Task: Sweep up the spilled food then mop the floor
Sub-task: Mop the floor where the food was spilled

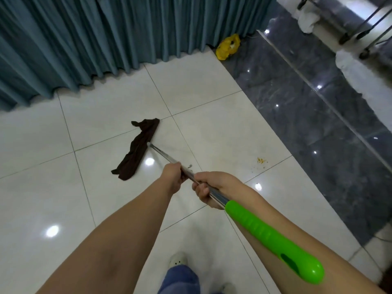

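Observation:
I hold a mop with a shiny metal pole [164,156] and a bright green handle end [273,238]. Its head is a dark brown cloth [137,147] lying flat on the white tiled floor [214,124]. My left hand [175,177] grips the pole further down. My right hand [209,190] grips it just below the green handle. A small scatter of yellow food crumbs [261,161] lies on a white tile to the right of the pole, apart from the cloth.
A teal curtain [95,39] hangs along the back. A yellow plastic bag [228,46] lies at its foot. Dark glossy marble flooring [318,115] runs along the right, with metal cart legs on wheels [364,54] and white cloth at top right. My shoe [178,259] is below.

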{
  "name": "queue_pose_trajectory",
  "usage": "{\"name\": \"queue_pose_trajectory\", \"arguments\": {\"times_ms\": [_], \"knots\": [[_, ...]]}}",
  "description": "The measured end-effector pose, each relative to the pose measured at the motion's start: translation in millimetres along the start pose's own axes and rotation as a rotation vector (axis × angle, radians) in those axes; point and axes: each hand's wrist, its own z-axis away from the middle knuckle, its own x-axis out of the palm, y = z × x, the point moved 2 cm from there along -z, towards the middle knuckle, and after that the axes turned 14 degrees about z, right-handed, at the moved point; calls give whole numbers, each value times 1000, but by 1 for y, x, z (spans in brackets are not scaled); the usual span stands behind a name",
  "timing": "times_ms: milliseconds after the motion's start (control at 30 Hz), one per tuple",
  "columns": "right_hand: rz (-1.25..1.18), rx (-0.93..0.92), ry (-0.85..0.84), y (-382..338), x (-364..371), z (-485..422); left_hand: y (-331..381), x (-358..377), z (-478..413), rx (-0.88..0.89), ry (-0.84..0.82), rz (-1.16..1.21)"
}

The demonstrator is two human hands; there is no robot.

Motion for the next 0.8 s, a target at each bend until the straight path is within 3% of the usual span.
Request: {"name": "queue_pose_trajectory", "arguments": {"times_ms": [467, 800], "knots": [[-310, -67, 78, 37, -69, 16, -54, 70, 1, -80, -87, -192], [-294, -31, 156, 130, -103, 51, -140, 66, 64, -112, -99, -272]]}}
